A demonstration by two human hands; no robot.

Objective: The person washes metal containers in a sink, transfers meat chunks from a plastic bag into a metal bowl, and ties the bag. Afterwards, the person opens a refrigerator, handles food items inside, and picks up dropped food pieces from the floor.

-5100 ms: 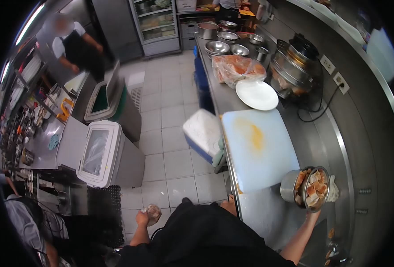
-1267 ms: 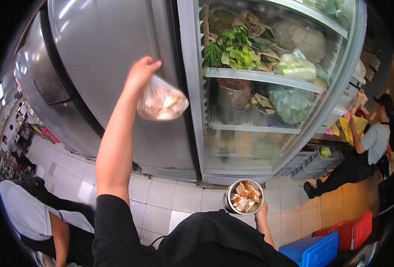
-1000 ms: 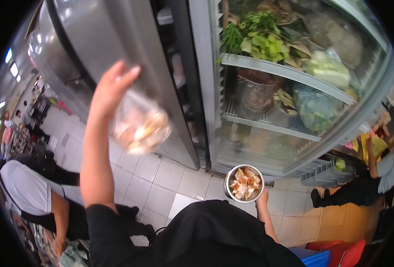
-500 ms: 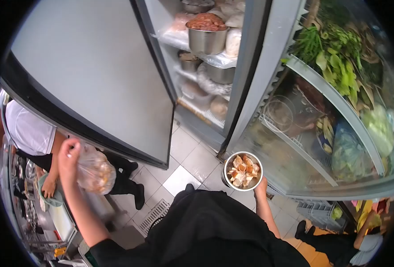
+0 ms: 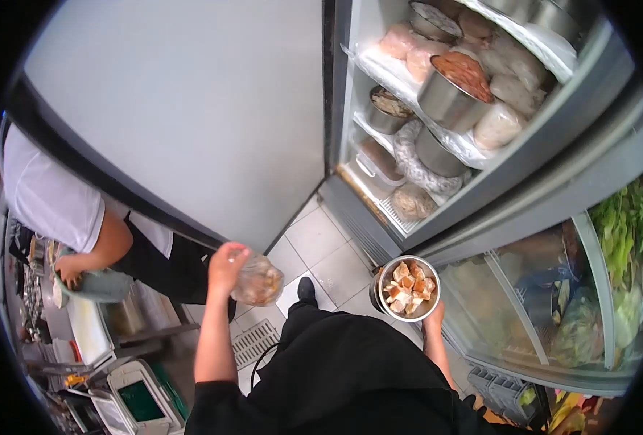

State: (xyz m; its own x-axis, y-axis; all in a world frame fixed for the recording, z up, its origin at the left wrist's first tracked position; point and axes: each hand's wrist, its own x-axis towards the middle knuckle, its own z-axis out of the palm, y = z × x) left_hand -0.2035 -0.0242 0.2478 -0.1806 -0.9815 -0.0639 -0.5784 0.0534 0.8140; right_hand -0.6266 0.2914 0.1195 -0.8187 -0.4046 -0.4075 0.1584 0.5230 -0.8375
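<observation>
My left hand (image 5: 227, 270) is closed on the top of a clear plastic bag (image 5: 260, 281), which hangs with pale and orange-brown pieces inside. On the other side, my right hand (image 5: 434, 317) grips a round steel container (image 5: 417, 317) by its side. Chunks of browned, pale-centred food (image 5: 408, 287) fill the container, but I cannot make out their kind. Part of my right hand is hidden behind the container. Ahead of both hands stands the open fridge (image 5: 379, 156), its shelves bearing a steel pot of reddish meat (image 5: 455, 94), wrapped bags (image 5: 501, 125) and a lidded plastic box (image 5: 379, 163).
The grey fridge door (image 5: 191, 109) stands open at the left. A glass-fronted cabinet with vegetables (image 5: 582, 319) is on the right. A co-worker in a white shirt (image 5: 53, 188) is at the left counter. A floor drain (image 5: 257, 344) lies near my feet.
My view has turned left and the open fridge shows more fully. The left hand has brought the bag inward, toward my middle. My right hand still holds the steel container.
</observation>
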